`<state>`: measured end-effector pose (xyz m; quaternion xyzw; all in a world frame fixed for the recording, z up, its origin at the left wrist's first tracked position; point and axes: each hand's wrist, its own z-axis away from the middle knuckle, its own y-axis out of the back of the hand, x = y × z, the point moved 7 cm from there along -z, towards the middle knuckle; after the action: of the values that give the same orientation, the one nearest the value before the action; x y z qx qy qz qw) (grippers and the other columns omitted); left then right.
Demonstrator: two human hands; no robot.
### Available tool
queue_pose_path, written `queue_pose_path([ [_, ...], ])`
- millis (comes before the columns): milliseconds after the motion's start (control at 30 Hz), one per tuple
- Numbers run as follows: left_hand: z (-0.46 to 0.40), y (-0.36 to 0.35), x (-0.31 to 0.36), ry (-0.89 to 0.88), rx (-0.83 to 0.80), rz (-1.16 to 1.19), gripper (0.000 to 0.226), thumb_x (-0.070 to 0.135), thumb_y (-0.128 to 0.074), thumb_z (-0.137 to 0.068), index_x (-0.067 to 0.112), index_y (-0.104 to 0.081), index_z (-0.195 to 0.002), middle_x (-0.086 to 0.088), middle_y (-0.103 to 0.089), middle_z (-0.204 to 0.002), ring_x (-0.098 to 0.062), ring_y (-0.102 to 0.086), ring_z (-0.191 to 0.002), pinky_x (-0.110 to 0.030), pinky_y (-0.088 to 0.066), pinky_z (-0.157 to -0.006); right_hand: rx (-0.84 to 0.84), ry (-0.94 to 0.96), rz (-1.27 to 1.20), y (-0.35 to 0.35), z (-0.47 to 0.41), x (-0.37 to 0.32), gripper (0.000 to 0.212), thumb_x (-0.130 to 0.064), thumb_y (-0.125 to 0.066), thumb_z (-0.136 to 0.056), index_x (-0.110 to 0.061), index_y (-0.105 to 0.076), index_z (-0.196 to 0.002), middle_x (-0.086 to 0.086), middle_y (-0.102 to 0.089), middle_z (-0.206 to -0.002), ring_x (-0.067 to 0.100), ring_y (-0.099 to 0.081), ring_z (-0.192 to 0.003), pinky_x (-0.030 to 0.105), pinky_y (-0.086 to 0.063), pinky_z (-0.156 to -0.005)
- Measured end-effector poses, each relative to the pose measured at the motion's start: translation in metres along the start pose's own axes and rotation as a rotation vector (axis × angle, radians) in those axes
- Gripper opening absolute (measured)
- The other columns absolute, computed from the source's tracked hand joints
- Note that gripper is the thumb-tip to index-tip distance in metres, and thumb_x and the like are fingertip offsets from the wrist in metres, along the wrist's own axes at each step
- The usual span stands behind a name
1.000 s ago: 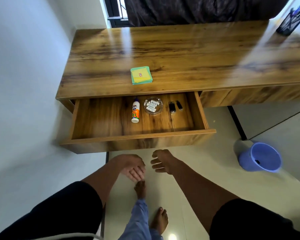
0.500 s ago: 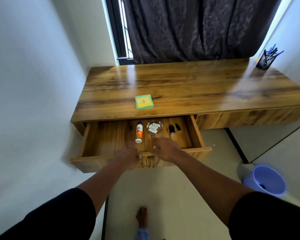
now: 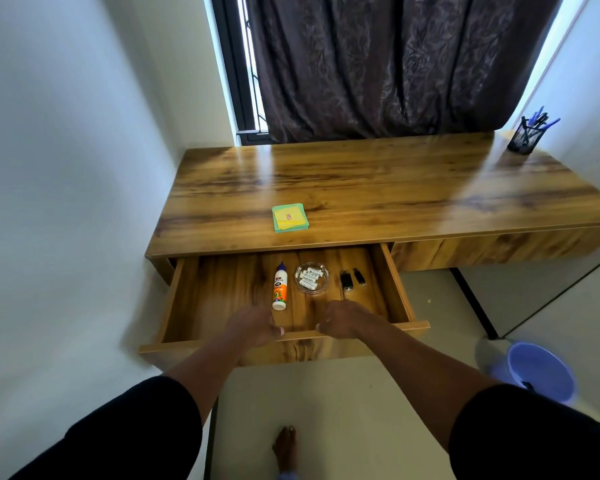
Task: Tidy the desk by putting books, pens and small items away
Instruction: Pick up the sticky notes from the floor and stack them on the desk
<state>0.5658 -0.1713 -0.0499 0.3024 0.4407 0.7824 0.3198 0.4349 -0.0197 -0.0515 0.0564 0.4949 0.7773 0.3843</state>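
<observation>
The wooden desk's left drawer (image 3: 392, 292) stands pulled out. Inside it lie a white and orange glue bottle (image 3: 280, 287), a glass dish of small white batteries (image 3: 311, 277) and two black USB sticks (image 3: 352, 279). My left hand (image 3: 253, 323) and my right hand (image 3: 340, 319) both grip the drawer's front edge, fingers curled over it. A green and yellow sticky-note pad (image 3: 290, 217) rests on the desk top (image 3: 395, 181) above the drawer. A black mesh pen holder (image 3: 527, 133) with blue pens stands at the desk's far right corner.
A white wall runs close along the left of the desk. A dark curtain (image 3: 395, 64) hangs behind it. A blue bucket (image 3: 537, 370) sits on the floor at the right. My bare foot (image 3: 285, 446) shows on the tiled floor below.
Both hands rose from below the drawer and took hold of its front edge. The view tilted up, bringing the curtain and pen holder into sight.
</observation>
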Motion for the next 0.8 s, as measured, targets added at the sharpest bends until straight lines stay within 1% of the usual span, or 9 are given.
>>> queue_pose_path([
  [167,0.004,-0.004,-0.005,0.036,-0.064,0.0,0.054,0.058,-0.069,-0.085,0.021,-0.064,-0.125,0.002,-0.07,-0.111,-0.017,-0.066,-0.102,-0.038,-0.057,-0.09,-0.134,0.007,0.049,-0.009,-0.002,0.0,0.026,-0.043,-0.06,-0.092,-0.021,-0.068,-0.105,0.002,-0.068,-0.106,0.018,-0.062,-0.091,0.033,-0.046,-0.069],
  [233,0.004,-0.008,-0.009,0.063,-0.125,0.025,0.052,0.058,-0.071,-0.084,0.021,-0.066,-0.119,0.003,-0.071,-0.103,-0.014,-0.068,-0.096,-0.036,-0.058,-0.087,-0.225,-0.032,-0.007,-0.012,-0.002,0.002,0.026,-0.03,-0.065,-0.088,-0.018,-0.071,-0.11,0.004,-0.071,-0.098,0.017,-0.065,-0.08,0.031,-0.053,-0.066],
  [267,0.003,-0.01,-0.01,0.071,-0.151,0.06,0.046,0.057,-0.072,-0.084,0.021,-0.068,-0.112,0.004,-0.072,-0.097,-0.013,-0.069,-0.091,-0.035,-0.059,-0.084,-0.269,-0.059,-0.053,-0.014,-0.002,0.003,0.028,-0.025,-0.066,-0.086,-0.018,-0.072,-0.113,0.005,-0.073,-0.095,0.017,-0.066,-0.076,0.031,-0.057,-0.069],
  [367,0.004,-0.015,-0.008,0.129,-0.302,0.183,0.033,0.051,-0.071,-0.088,0.02,-0.071,-0.098,0.002,-0.075,-0.09,-0.014,-0.073,-0.085,-0.034,-0.061,-0.085,-0.354,-0.104,-0.126,-0.019,-0.004,0.004,0.032,-0.021,-0.067,-0.088,-0.015,-0.072,-0.119,0.008,-0.075,-0.1,0.018,-0.072,-0.087,0.035,-0.061,-0.083],
  [433,0.002,-0.021,-0.008,0.171,-0.433,0.212,0.037,0.051,-0.066,-0.093,0.015,-0.076,-0.099,-0.002,-0.077,-0.092,-0.016,-0.074,-0.088,-0.036,-0.06,-0.089,-0.386,-0.116,-0.146,-0.022,-0.007,0.003,0.034,-0.02,-0.067,-0.091,-0.013,-0.069,-0.125,0.008,-0.074,-0.107,0.02,-0.072,-0.096,0.037,-0.061,-0.088],
  [533,-0.008,-0.021,-0.011,0.206,-0.533,0.257,0.043,0.051,-0.061,-0.095,0.011,-0.076,-0.104,-0.004,-0.079,-0.09,-0.019,-0.076,-0.083,-0.034,-0.062,-0.08,-0.469,-0.172,-0.181,-0.028,-0.014,0.006,0.035,-0.023,-0.062,-0.097,-0.009,-0.066,-0.129,0.012,-0.072,-0.122,0.025,-0.07,-0.11,0.041,-0.057,-0.097],
  [600,-0.023,-0.012,-0.013,0.228,-0.475,0.37,0.04,0.044,-0.059,-0.099,0.006,-0.072,-0.107,-0.008,-0.077,-0.09,-0.023,-0.077,-0.085,-0.034,-0.062,-0.074,-0.407,-0.184,-0.248,-0.019,-0.025,0.008,0.031,-0.025,-0.059,-0.1,-0.009,-0.065,-0.126,0.012,-0.073,-0.119,0.025,-0.072,-0.106,0.039,-0.059,-0.091],
  [700,-0.056,0.027,-0.013,0.195,-0.124,0.494,0.03,0.028,-0.057,-0.101,0.003,-0.072,-0.099,-0.013,-0.077,-0.087,-0.028,-0.077,-0.084,-0.038,-0.064,-0.073,-0.053,-0.13,-0.331,0.026,-0.05,0.009,0.025,-0.03,-0.064,-0.096,-0.015,-0.067,-0.116,0.006,-0.076,-0.096,0.02,-0.074,-0.083,0.034,-0.06,-0.071],
  [800,-0.083,0.072,-0.019,0.158,0.208,0.52,0.017,0.027,-0.058,-0.099,0.015,-0.071,-0.098,-0.006,-0.073,-0.089,-0.022,-0.072,-0.082,-0.043,-0.062,-0.081,0.206,-0.074,-0.374,0.077,-0.074,0.003,0.02,-0.033,-0.064,-0.097,-0.015,-0.074,-0.099,0.003,-0.074,-0.093,0.018,-0.071,-0.088,0.037,-0.06,-0.08],
])
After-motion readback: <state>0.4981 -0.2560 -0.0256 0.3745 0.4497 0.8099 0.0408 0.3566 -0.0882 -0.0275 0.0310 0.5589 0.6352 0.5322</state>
